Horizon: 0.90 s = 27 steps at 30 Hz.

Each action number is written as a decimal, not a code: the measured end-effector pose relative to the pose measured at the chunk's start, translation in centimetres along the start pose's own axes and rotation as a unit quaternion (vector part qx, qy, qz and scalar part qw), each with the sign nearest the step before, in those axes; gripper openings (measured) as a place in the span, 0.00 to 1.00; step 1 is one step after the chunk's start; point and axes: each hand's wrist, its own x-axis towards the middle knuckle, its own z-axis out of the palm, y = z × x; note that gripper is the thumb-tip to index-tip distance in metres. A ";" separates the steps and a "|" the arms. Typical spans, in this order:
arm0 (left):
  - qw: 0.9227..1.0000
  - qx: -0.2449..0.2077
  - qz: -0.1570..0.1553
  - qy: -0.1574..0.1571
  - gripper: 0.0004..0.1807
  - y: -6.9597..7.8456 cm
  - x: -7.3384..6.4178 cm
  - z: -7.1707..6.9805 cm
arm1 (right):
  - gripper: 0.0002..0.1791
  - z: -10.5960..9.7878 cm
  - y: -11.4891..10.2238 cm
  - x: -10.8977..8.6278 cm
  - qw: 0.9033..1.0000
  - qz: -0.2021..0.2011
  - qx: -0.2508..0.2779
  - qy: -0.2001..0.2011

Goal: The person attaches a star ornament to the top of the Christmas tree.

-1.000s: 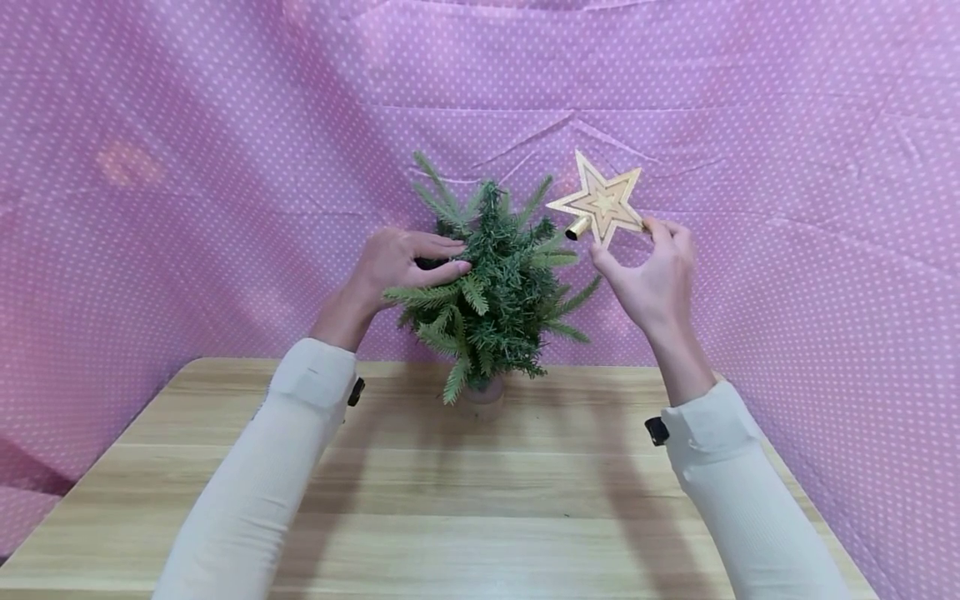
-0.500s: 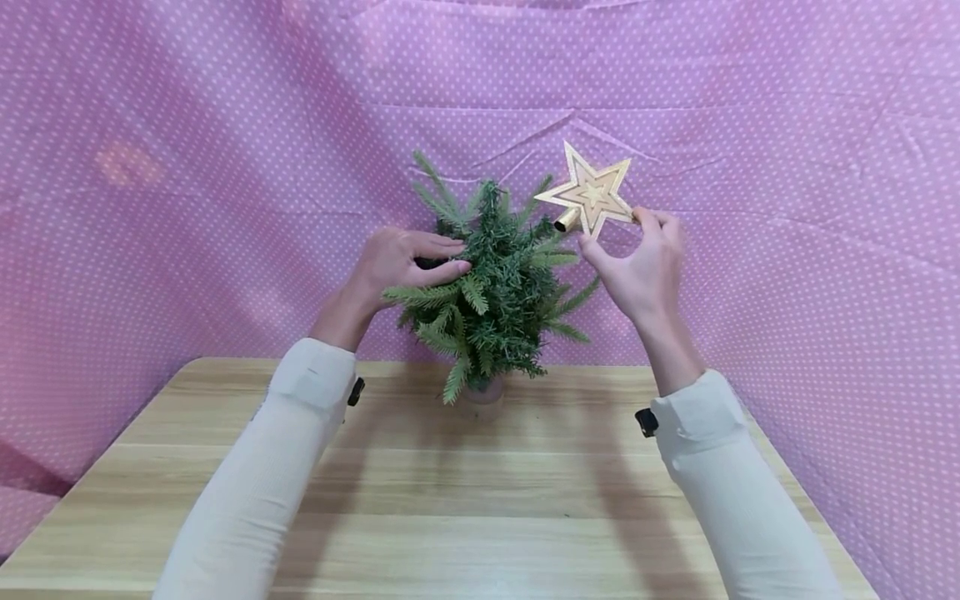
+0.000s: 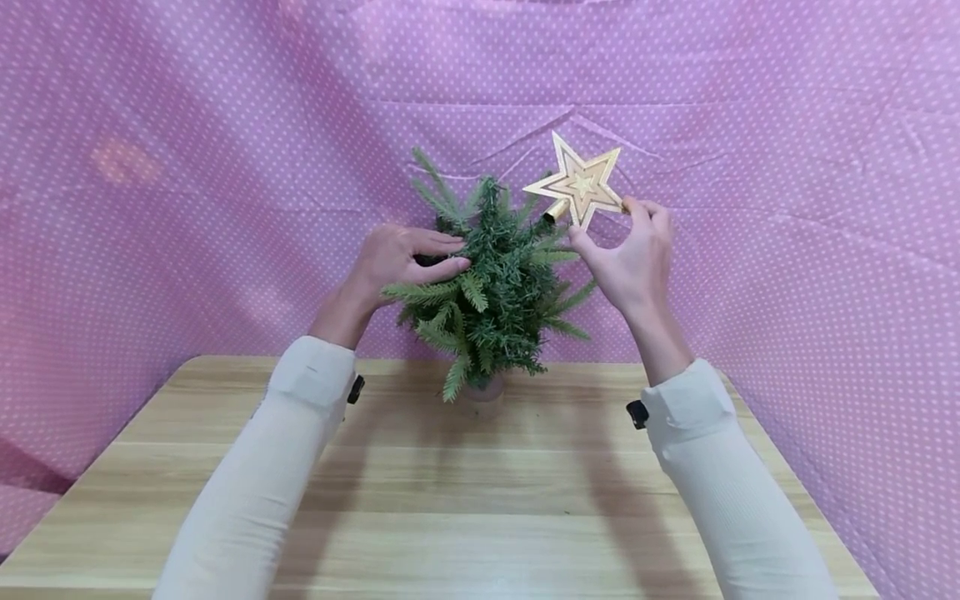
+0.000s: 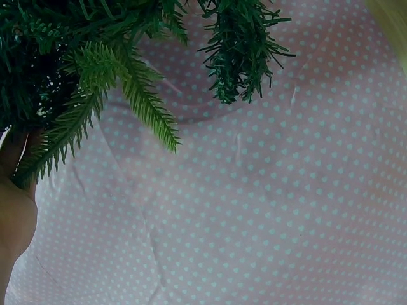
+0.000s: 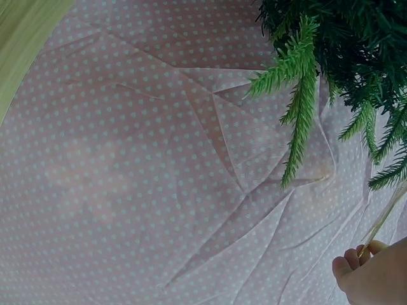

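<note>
A small artificial Christmas tree (image 3: 513, 275) stands upright at the far side of the table, its base partly hidden under the branches. My left hand (image 3: 386, 260) holds the tree's upper left side, thumb in front and fingertips sunk among the needles. Between thumb and fingers, my right hand (image 3: 636, 262) pinches a gold star tree topper (image 3: 583, 183) by its lower points. The star is up at the right of the tree's tip (image 3: 489, 192), its short tube tilted down to the left. In the right wrist view the star (image 5: 385, 213) shows edge-on beside the branches.
The light wooden table (image 3: 465, 525) reaches back to a pink dotted cloth (image 3: 750, 167) that hangs behind and at both sides. Light green sprigs (image 3: 570, 304) stick out from the tree on both sides.
My right hand has carried the star leftward and slightly up, closer to the tree's tip. The left hand and the tree have stayed in place.
</note>
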 end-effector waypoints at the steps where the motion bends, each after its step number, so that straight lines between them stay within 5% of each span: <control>1: 1.000 0.000 0.000 -0.001 0.26 0.0 0.0 0.0 | 0.48 0.0 0.0 0.1 1.000 -0.001 0.000 0.000; 27: 1.000 -0.011 0.019 0.008 0.25 0.0 0.0 0.0 | 0.49 1.5 -1.9 1.2 1.000 0.012 -0.013 -0.020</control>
